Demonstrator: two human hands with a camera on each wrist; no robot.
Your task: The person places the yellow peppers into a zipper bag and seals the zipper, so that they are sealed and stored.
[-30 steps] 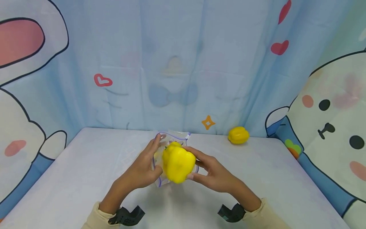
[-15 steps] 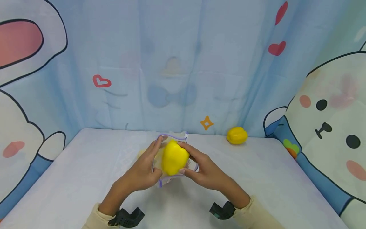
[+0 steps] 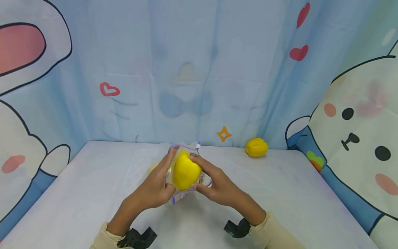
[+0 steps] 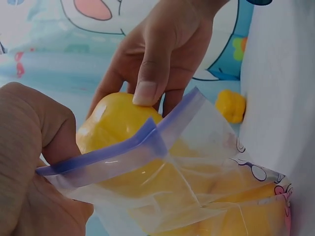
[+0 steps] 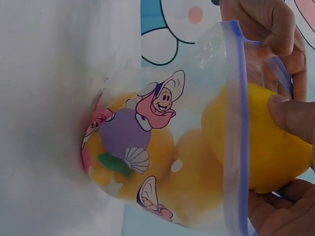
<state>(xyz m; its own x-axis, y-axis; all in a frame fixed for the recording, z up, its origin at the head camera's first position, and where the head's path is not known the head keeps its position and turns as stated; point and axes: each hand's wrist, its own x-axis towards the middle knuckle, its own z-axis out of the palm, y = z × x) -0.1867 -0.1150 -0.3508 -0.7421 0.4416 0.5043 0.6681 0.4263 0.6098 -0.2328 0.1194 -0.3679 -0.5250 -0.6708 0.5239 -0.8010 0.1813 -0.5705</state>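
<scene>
In the head view, the left hand (image 3: 150, 186) is gripping the side of a clear bag (image 3: 185, 147) with a purple rim, near the centre of the frame. Just to its right, the right hand (image 3: 222, 183) is clamping a yellow pepper (image 3: 186, 171) between thumb and fingers at the bag's mouth. A second pepper (image 3: 256, 147) is lying well apart, right of centre, on the far edge of the white desk (image 3: 192, 230). A light blue curtain (image 3: 140, 52) is hanging behind, filling the upper frame.

In the left wrist view, the left hand is pinching the purple rim at the left, while the right hand's thumb is pressing on the pepper at upper centre.

In the right wrist view, the pepper is sitting partly inside the bag at the right, and blurred yellow shapes (image 5: 192, 172) are showing through the printed plastic at centre.
</scene>
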